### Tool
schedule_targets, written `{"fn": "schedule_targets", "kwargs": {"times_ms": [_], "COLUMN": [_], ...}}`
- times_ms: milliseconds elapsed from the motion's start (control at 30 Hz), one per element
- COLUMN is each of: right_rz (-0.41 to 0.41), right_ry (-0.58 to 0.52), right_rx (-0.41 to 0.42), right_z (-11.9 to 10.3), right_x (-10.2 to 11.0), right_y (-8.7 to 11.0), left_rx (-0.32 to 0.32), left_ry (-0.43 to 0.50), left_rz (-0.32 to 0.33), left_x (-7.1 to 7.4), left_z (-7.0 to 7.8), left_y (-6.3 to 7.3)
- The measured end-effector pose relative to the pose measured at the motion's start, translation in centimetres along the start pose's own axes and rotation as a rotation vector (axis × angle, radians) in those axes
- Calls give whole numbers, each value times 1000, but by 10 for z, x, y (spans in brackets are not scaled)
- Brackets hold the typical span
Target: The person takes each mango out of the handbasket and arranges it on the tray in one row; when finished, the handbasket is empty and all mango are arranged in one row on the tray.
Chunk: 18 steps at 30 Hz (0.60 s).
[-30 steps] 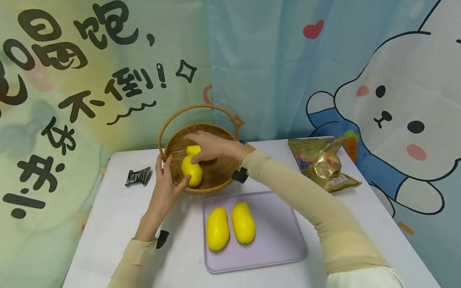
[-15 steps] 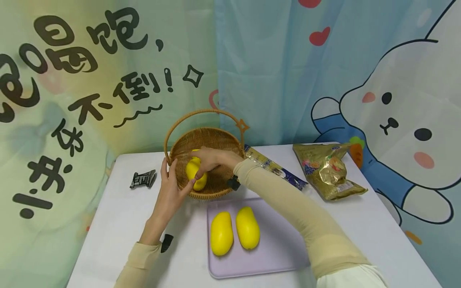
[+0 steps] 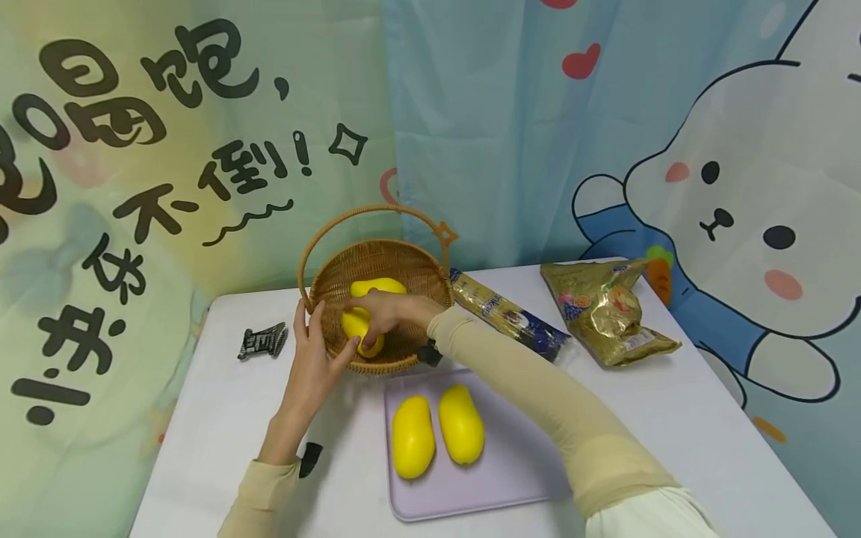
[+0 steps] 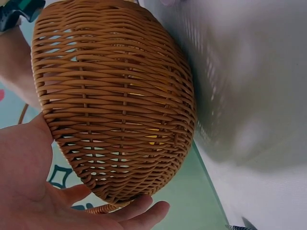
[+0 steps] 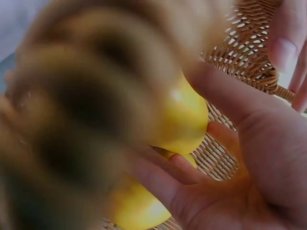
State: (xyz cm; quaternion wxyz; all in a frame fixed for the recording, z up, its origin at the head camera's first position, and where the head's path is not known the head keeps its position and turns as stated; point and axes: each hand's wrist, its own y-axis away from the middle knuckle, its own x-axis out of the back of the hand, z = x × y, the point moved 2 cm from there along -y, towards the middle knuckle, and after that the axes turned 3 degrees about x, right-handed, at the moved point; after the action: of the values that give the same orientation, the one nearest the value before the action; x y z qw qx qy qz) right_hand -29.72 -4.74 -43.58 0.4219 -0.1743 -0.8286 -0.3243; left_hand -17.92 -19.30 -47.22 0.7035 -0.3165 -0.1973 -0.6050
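Fruit [image 3: 356,323] pinched in wicker basket [image 3: 417,269]

Printed cloth backdrop [image 3: 484,149], soft folds. White tbl [image 3: 195,418]. Lilac tray [image 3: 511,456], rect. w/ rounded corners. Basket: round, woven, arched handle. Crinkled gold foil bag [image 3: 608,310] on R. L hand [image 3: 311,366] grips basket rim; R hand [image 3: 386,310] inside, thumb & fingers pinching smooth yellow fruit, 2nd fruit [image 3: 380,285] behind. Tray fruits [image 3: 413,437]: 2, oblong. Blk wrapped packet [image 3: 262,341] on L.

On the pale green, yellow and blue printed cloth backdrop [image 3: 457,112] you can read the bold black Chinese characters 不倒 [image 3: 241,166], followed by an exclamation mark; a larger row above them ends in a comma. The crinkled gold foil bag [image 3: 613,310], long gold-and-navy plastic packet [image 3: 507,314] and small black-and-silver wrapper [image 3: 262,341] bear print too small for you to read.
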Motion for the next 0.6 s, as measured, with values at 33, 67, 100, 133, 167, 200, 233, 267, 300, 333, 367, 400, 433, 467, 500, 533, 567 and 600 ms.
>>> {"fn": "schedule_targets", "kwargs": {"times_ms": [33, 67, 100, 133, 167, 200, 233, 267, 300, 333, 367, 400, 433, 467, 500, 533, 567, 600], "right_rz": [-1, -2, -2, 0, 2, 5, 7, 7, 6, 5, 4, 2, 2, 3, 6, 11, 15, 18], "right_ry": [1, 2, 5, 9, 16, 18, 19, 18, 17, 16, 14, 15, 19, 19, 22, 26, 28, 28], "right_rx": [1, 0, -1, 0, 2, 3, 4, 3, 3, 4, 2, 0, -1, 1, 2, 5, 8, 13], "right_z": [0, 0, 0, -1, -1, -1, -1, -1, -1, -1, -1, 0, 0, 0, 1, 2, 3, 4], "right_x": [-1, -1, -2, -3, -3, -4, -5, -5, -6, -6, -7, -7, -8, -8, -8, -8, -8, -8], "right_y": [0, -1, -1, -1, -1, -1, -1, -1, -1, -1, -1, -1, -1, -1, -1, -2, -2, -3], "left_rx": [-2, -3, -1, -2, -2, -1, 0, 3, 4, 5, 6, 4, 1, -2, -7, -12, -17, -20], "left_ry": [0, 1, 2, 2, 4, 5, 6, 6, 7, 7, 6, 5, 5, 6, 5, 6, 6, 7], "left_rz": [3, 4, 5, 6, 6, 4, 4, 1, 0, -1, -1, 0, 2, 3, 5, 8, 11, 12], "left_x": [0, 0, -1, 0, 0, 0, 0, 0, 0, 0, 0, 0, 0, 0, 0, -1, -1, -1], "left_z": [0, 0, 0, -1, -1, -1, -1, -1, -1, -2, -2, -2, -2, -2, -2, -2, -2, -2], "left_y": [0, 0, 0, 0, 0, 0, 0, 0, 1, 1, 1, 1, 2, 2, 2, 1, 1, 1]}}
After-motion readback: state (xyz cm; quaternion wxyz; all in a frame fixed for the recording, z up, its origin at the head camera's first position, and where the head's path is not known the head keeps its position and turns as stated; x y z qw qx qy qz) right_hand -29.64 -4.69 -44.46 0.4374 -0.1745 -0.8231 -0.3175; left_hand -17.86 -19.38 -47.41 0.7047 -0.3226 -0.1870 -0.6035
